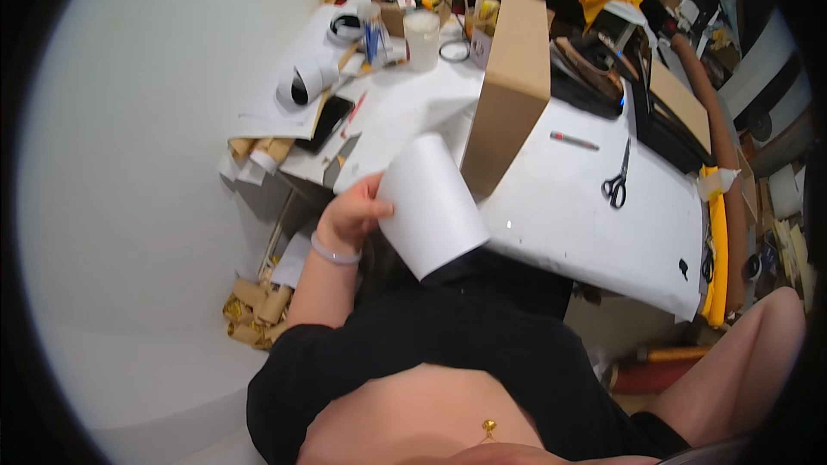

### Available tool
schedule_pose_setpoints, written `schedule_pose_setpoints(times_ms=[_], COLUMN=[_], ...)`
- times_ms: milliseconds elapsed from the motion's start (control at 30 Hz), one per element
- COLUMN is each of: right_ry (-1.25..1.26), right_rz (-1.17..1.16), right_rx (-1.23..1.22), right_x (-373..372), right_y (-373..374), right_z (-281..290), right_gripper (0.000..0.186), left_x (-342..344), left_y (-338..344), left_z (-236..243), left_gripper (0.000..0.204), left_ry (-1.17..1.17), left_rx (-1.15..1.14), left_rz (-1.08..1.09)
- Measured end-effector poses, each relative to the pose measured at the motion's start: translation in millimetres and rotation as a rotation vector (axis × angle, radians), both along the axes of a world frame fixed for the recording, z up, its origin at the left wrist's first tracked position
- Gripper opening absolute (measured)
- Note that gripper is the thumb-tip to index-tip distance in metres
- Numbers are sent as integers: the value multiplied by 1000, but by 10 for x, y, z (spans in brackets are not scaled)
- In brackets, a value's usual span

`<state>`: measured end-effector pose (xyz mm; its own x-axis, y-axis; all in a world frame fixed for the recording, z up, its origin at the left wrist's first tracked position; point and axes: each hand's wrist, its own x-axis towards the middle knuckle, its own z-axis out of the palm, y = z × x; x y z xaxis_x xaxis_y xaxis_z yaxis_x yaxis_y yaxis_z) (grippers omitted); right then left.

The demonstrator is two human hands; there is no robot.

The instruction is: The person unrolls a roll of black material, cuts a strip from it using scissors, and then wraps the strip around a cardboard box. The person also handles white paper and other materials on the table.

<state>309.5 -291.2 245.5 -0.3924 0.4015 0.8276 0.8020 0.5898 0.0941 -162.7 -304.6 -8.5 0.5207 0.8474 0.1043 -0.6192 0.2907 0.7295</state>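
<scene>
My left hand (355,208) grips the left edge of a curved sheet of white paper (433,202), thumb on its near face and the other fingers partly hidden behind it. The sheet bends outward and hangs over the near edge of the white-topped table (594,232), in front of my body. Just past it, a tall brown cardboard box (512,77) stands on the tabletop. At the lower right my bent right arm (745,353) shows, but its hand is outside the picture.
Black scissors (615,189) and a red-grey pen-like cutter (574,141) lie right of the box. Leftward are a black phone (326,125), rolled white strips (308,82) and a white cup (422,39). Dark frames (668,129) lean at the right. A white wall (155,189) borders the left.
</scene>
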Motion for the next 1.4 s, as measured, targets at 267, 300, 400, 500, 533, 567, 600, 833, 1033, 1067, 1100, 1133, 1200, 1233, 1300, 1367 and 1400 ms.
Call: schedule_pose_setpoints(times_ms=[267, 300, 400, 500, 533, 567, 600, 833, 1033, 1067, 1100, 1133, 1200, 1233, 1300, 1367, 1400], right_ry=[44, 52, 151, 202, 194, 173, 145, 360, 261, 314, 339, 356, 320, 295, 256, 178, 151], right_rz=[281, 328, 527, 651, 655, 649, 624, 413, 328, 270, 205, 131, 51, 43, 39, 12, -3], right_rx=[228, 242, 201, 89, 35, -19, -65, 99, -177, -291, -299, -313, -270, -267, -235, -199, -148], right_x=[-167, -245, -503, -700, -804, -888, -978, -930, -407, -441, -453, -438, -449, -477, -514, -544, -564], right_y=[-440, -489, -487, -533, -549, -591, -631, -619, -749, -766, -722, -656, -526, -474, -349, -322, -304], right_z=[-280, -382, -1064, -1846, -2077, -2217, -2336, -2180, -1300, -1109, -1024, -979, -898, -867, -867, -743, -691], right_gripper=[73, 75, 78, 82, 83, 84, 78, 27, 26, 20, 18, 17, 18, 18, 17, 16, 17], left_x=[301, 345, 416, 628, 694, 766, 818, 1295, 1682, 1709, 1680, 1692, 1710, 1805, 2050, 2107, 2094], left_y=[82, 133, 85, 75, 77, 118, 150, 224, 307, 372, 398, 395, 222, 113, 7, 48, 73], left_z=[369, 384, 483, 538, 562, 527, 504, 475, 658, 603, 612, 675, 1083, 1230, 1367, 1429, 1435], left_gripper=[110, 111, 113, 112, 111, 108, 107, 92, 37, 32, 31, 30, 30, 29, 29, 28, 28], left_ry=[-10, -38, -30, -24, -12, -44, -12, 92, 661, 836, 762, 676, 443, 444, 547, 720, 786], left_rx=[149, 231, 347, 302, 270, 264, 262, 99, 510, 829, 652, 471, 397, 439, 538, 707, 784], left_rz=[141, 101, 36, -22, -38, -85, -146, -354, -359, -182, -145, -113, -78, -8, 173, 386, 488])
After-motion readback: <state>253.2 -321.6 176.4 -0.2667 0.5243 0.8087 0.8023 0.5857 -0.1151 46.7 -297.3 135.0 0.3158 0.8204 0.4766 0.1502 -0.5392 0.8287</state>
